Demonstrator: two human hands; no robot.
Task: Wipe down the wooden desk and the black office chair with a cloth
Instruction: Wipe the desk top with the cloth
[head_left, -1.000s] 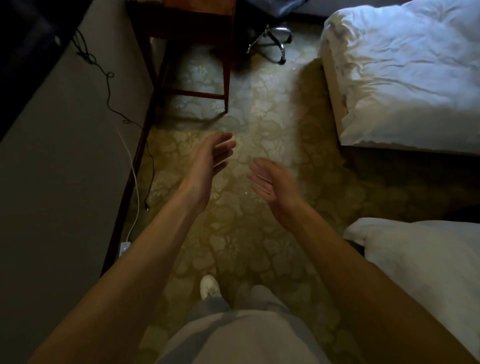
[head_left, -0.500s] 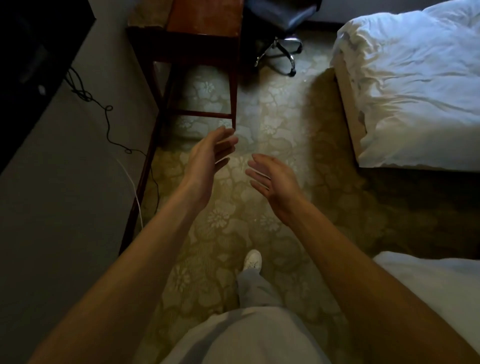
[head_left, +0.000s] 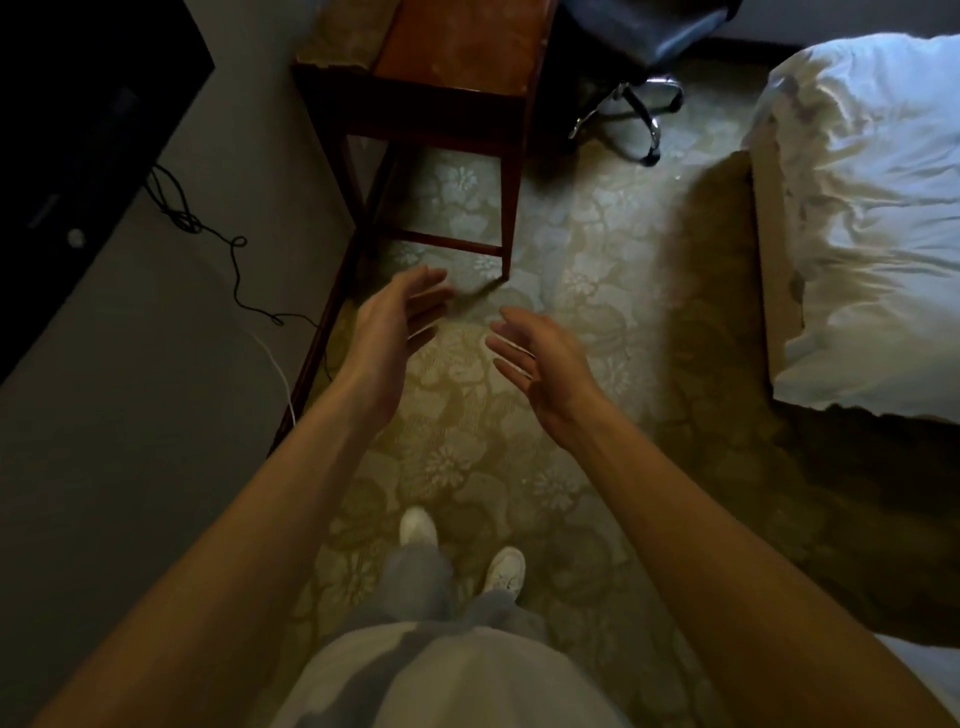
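Observation:
The wooden desk (head_left: 457, 57) stands ahead against the left wall, its reddish top partly in view at the upper middle. Just right of it is the black office chair (head_left: 649, 31), showing its dark seat and chrome wheeled base. My left hand (head_left: 400, 317) and my right hand (head_left: 540, 358) are held out in front of me over the carpet, palms facing each other, fingers apart, holding nothing. Both hands are short of the desk's near leg. No cloth is in view.
A bed with white bedding (head_left: 872, 208) fills the right side, and another white bed corner (head_left: 924, 670) is at the lower right. A dark screen (head_left: 78, 130) and loose cables (head_left: 208, 239) are on the left wall. Patterned carpet (head_left: 571, 260) lies between.
The desk and chair have come closer and lower in view as I step forward. Both hands stay open in the same pose.

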